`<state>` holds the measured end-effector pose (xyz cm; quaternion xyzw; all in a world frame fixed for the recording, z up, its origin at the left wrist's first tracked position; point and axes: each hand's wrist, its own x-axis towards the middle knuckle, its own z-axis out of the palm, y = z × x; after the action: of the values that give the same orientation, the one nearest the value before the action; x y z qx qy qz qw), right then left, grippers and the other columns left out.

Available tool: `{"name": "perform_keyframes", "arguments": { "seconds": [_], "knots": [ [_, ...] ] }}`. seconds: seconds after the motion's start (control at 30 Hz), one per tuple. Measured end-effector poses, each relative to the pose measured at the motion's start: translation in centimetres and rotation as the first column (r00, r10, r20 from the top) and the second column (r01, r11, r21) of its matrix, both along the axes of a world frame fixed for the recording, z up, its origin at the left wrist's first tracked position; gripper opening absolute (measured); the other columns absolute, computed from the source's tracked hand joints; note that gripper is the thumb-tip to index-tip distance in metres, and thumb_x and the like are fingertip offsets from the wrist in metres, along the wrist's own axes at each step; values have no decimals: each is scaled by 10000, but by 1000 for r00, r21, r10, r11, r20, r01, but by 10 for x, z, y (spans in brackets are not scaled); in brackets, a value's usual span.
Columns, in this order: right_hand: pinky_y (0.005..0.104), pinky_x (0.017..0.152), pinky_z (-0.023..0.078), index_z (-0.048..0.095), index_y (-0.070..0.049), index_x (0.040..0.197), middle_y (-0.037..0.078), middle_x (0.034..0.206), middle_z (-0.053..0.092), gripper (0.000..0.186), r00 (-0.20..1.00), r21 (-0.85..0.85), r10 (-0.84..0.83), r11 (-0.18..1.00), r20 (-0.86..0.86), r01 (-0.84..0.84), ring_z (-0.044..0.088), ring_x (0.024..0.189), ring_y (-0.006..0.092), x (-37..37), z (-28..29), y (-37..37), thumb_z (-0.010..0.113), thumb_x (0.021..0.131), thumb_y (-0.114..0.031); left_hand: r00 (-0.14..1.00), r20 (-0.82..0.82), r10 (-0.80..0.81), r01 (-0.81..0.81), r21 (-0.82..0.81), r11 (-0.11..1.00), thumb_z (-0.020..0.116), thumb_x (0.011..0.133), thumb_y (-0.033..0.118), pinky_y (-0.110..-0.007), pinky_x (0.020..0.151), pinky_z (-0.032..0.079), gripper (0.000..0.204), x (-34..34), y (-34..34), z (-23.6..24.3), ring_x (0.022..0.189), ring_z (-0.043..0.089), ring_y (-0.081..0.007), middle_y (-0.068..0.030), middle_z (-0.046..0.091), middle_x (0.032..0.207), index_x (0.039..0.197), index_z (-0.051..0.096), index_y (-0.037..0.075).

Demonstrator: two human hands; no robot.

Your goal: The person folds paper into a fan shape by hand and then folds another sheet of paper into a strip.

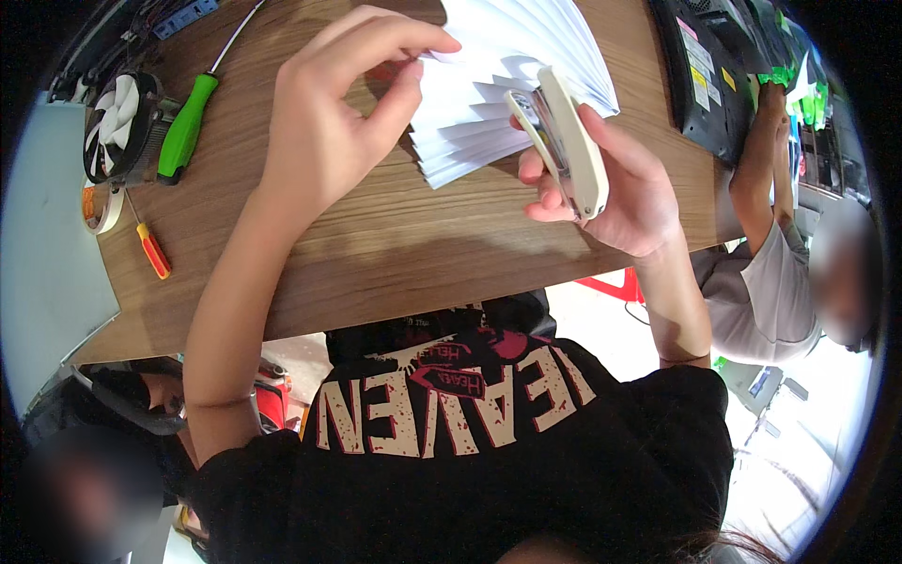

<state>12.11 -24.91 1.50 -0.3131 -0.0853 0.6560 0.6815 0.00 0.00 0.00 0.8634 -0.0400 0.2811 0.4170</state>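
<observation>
White paper (517, 42), folded into narrow pleats and spread like a fan, lies on the wooden table in front of me. At its left edge, my left hand (338, 108) pinches the paper between thumb and forefinger. My right hand (644, 202) grips a cream-coloured stapler (581, 141), fingers wrapped round it. The stapler is tilted upward, with its jaws apart beside the pleats. From this angle I cannot tell whether the paper sits between the jaws.
On the left of the table (395, 254) are a green-handled screwdriver (191, 132), a cooling fan (117, 127), a tape roll (101, 211) and a small red-and-yellow screwdriver (152, 251). A black device (700, 75) stands at the right. People sit on both sides.
</observation>
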Motion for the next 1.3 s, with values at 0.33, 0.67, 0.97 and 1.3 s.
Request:
{"name": "perform_keyframes", "arguments": {
  "seconds": [0.33,0.67,0.97,1.3],
  "knots": [
    [276,702,395,409,26,1360,83,990,526,519,670,-81,-251,902,699,423,472,722,126,22,8,-31,618,928,-171,985,-132,112,-119,-45,992,730,797,61,-319,707,502,124,4,2,-21,795,604,-189,-68,608,977,918,706,76],
    [285,695,508,609,-41,1094,54,910,690,285,-185,54,40,877,982,478,639,800,121,44,1,-9,744,864,-142,993,-31,117,-106,248,963,737,792,102,-369,767,475,86,14,8,-15,898,583,-273,-82,610,928,857,687,75],
    [335,781,512,574,-46,1214,156,1040,674,410,-210,-19,69,973,975,232,672,881,240,44,14,19,703,911,-290,966,-259,-15,88,272,958,697,840,109,-369,741,487,84,35,6,-15,785,635,-264,-91,663,861,890,671,47],
    [444,780,516,655,-126,1181,105,1062,680,433,-755,-290,205,957,623,20,650,890,331,37,50,63,758,760,-130,998,-54,42,-17,409,913,689,815,98,-389,741,483,65,28,4,-26,741,638,-255,-69,658,819,852,650,62]
  ]
}}
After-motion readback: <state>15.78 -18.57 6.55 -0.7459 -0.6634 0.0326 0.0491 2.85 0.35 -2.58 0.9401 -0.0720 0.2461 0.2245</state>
